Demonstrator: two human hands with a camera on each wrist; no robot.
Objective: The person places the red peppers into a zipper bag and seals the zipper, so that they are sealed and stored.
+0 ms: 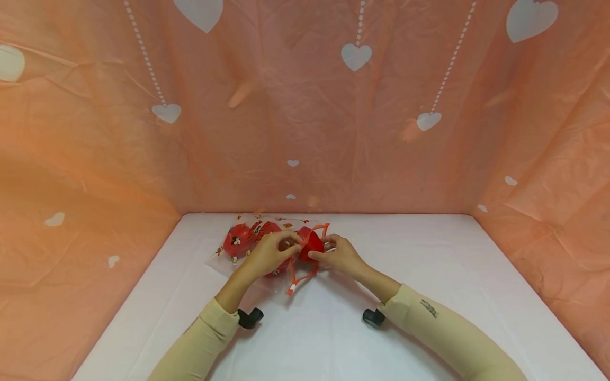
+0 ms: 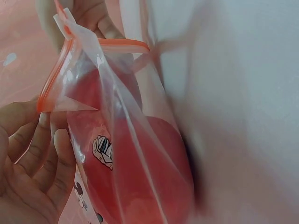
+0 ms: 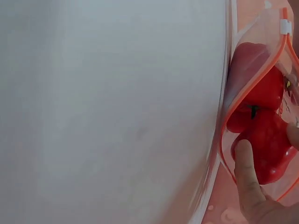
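A clear zip bag [image 1: 267,286] with cartoon prints and an orange zip edge lies at the back of the table, its mouth spread open towards the right. Several red bell peppers [image 1: 238,241] are inside it; one shows a green stem in the right wrist view. My right hand [image 1: 340,255] grips a red bell pepper [image 3: 268,144] in the bag's mouth, thumb on one side and fingers on the other. At the upper rim, my left hand [image 1: 271,254] holds the bag's edge with curled fingers. In the left wrist view that hand [image 2: 35,158] is beside the orange zip edge [image 2: 46,88].
A white slider [image 3: 286,27] sits at one end of the zip. Two black objects [image 1: 250,318] show at the wrists, one by each sleeve. The white table [image 1: 305,338] is backed and flanked by orange sheets [image 1: 305,106] with white hearts.
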